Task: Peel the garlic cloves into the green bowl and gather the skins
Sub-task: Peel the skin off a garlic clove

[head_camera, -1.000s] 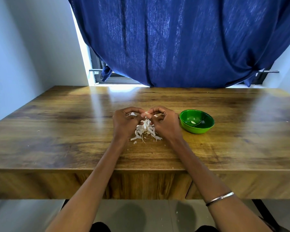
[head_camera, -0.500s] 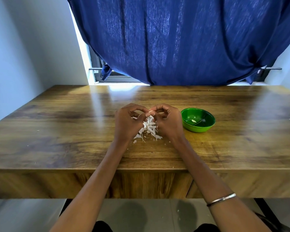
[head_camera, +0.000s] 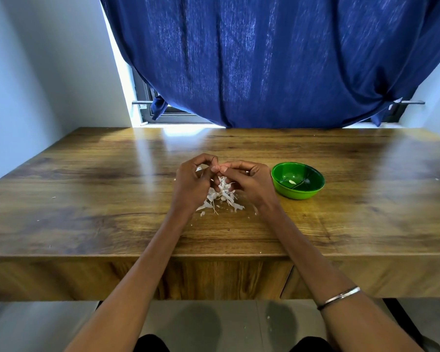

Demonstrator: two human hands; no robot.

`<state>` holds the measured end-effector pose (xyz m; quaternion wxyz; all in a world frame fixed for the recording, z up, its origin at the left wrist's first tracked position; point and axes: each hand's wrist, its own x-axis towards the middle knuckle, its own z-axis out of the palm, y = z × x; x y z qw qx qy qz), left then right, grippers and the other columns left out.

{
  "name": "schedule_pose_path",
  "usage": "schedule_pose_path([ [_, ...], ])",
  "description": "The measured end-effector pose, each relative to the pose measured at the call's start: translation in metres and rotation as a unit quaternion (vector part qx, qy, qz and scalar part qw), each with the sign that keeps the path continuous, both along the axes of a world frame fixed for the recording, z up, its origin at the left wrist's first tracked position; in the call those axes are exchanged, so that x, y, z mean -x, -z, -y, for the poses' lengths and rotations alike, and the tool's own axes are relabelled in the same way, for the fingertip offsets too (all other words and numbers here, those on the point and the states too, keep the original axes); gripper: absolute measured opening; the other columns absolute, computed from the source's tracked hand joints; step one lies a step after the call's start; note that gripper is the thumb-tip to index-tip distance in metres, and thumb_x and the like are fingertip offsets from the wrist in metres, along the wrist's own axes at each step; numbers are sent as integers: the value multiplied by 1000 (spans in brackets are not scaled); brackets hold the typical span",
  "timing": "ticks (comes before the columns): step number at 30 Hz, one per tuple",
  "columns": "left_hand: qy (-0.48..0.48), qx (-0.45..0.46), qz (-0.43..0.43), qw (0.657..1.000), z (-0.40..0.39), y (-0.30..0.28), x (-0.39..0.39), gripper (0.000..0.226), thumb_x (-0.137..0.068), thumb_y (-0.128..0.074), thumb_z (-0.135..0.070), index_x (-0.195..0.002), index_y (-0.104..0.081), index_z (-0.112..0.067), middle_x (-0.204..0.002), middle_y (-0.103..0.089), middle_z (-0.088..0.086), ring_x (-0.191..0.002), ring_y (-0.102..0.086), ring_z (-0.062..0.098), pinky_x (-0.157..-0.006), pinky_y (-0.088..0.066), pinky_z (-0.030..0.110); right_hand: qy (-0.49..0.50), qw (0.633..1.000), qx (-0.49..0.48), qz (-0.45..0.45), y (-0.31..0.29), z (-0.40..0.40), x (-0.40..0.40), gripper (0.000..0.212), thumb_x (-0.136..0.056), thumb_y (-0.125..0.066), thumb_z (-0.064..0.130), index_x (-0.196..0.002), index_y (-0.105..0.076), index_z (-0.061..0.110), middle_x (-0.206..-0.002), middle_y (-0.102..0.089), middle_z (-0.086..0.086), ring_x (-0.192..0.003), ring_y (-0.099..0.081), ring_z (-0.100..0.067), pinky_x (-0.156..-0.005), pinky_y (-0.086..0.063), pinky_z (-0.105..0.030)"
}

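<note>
Wooden table (head_camera: 87, 199) under us: our left hand (head_camera: 192, 185) and right hand (head_camera: 249, 182) pinch something hidden above the garlic skins (head_camera: 222, 196); we judge peeling unfinished, green bowl (head_camera: 298, 180) nearly empty

We see a wooden table (head_camera: 87, 199) against pale walls (head_camera: 36, 72); a blue curtain (head_camera: 264, 59) covers the far window (head_camera: 148, 110), daylight entering at its left edge.

A wooden table (head_camera: 87, 199) stands against a window (head_camera: 163, 113). A dark blue curtain (head_camera: 264, 59) hangs over the window and reaches the far edge of the table. A pale wall (head_camera: 36, 72) is at the left. Below is a grey floor (head_camera: 214, 318).
</note>
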<state>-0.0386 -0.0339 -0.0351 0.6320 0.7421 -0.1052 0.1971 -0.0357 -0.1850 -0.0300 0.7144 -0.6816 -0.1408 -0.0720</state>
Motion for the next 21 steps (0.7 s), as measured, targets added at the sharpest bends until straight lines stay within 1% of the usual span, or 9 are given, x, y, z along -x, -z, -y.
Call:
schedule_pose_path([
  [4, 12, 1, 28, 1000, 1, -1, 1, 11, -98, -59, 5, -93, -65, -2, -59, -60, 0, -47, -58, 17, -51, -51, 29, -95, 986, -102, -97, -3, 2, 0, 10, -91, -68, 3, -94, -77, 5, -85, -77, -7, -71, -69, -7, -67, -57, -18],
  [6, 27, 22, 31, 999, 2, -2, 1, 14, -99, -58, 5, -91, -64, -5, -62, -61, 1, -48, -57, 17, -49, -51, 29, -122, 972, -149, -134, -4, 3, -1, 11, -92, -65, 1, -96, -75, 2, -84, -77, -7, -70, -70, -7, -67, -58, -17],
  [8, 38, 48, 30, 998, 3, -2, 1, 16, -99, -60, 4, -89, -65, -8, -66, -63, 1, -51, -57, 16, -49, -52, 29, -131, 964, -172, -153, -4, 4, -1, 11, -92, -64, 1, -97, -74, 0, -84, -77, -7, -70, -70, -8, -67, -59, -17],
  [10, 36, 66, 34, 997, 2, -2, 1, 14, -97, -62, 4, -89, -66, -6, -71, -65, 3, -55, -59, 16, -49, -53, 28, -128, 964, -176, -152, -5, 3, -1, 10, -92, -64, 0, -95, -74, 0, -84, -77, -8, -70, -71, -9, -67, -59, -18],
  [13, 21, 70, 49, 996, 3, -2, 1, 5, -95, -63, 8, -94, -67, 5, -73, -67, 8, -55, -61, 16, -49, -54, 27, -102, 974, -163, -120, -5, 0, -1, 11, -93, -64, 1, -94, -74, 2, -82, -77, -9, -70, -73, -12, -69, -60, -20],
  [16, 6, 75, 56, 996, 4, -2, 0, 5, -94, -63, 10, -92, -67, 7, -68, -66, 7, -51, -59, 16, -47, -52, 27, -35, 994, -90, -58, -1, -2, -2, 17, -96, -66, 14, -99, -77, 2, -87, -78, -10, -75, -72, -16, -72, -61, -27],
  [17, 2, 76, 56, 996, 3, -2, 0, 6, -93, -63, 11, -91, -66, 7, -68, -65, 6, -51, -57, 16, -46, -52, 28, 0, 998, -50, -29, 1, -2, -2, 18, -95, -68, 17, -101, -77, 2, -88, -78, -9, -75, -72, -15, -69, -60, -27],
  [19, -3, 77, 50, 996, 3, -2, -1, 5, -94, -62, 11, -91, -66, 8, -68, -65, 5, -50, -56, 15, -45, -52, 30, 47, 999, 11, 17, 1, -2, -1, 15, -90, -75, 18, -98, -79, 6, -86, -78, -4, -70, -72, -10, -61, -56, -24],
  [21, -2, 74, 34, 997, 2, -1, -2, 5, -95, -62, 8, -91, -64, 5, -70, -64, 3, -50, -56, 15, -46, -52, 30, 48, 998, 31, 25, 1, -2, 0, 13, -84, -81, 20, -94, -79, 12, -86, -78, 1, -69, -72, -9, -57, -56, -23],
])
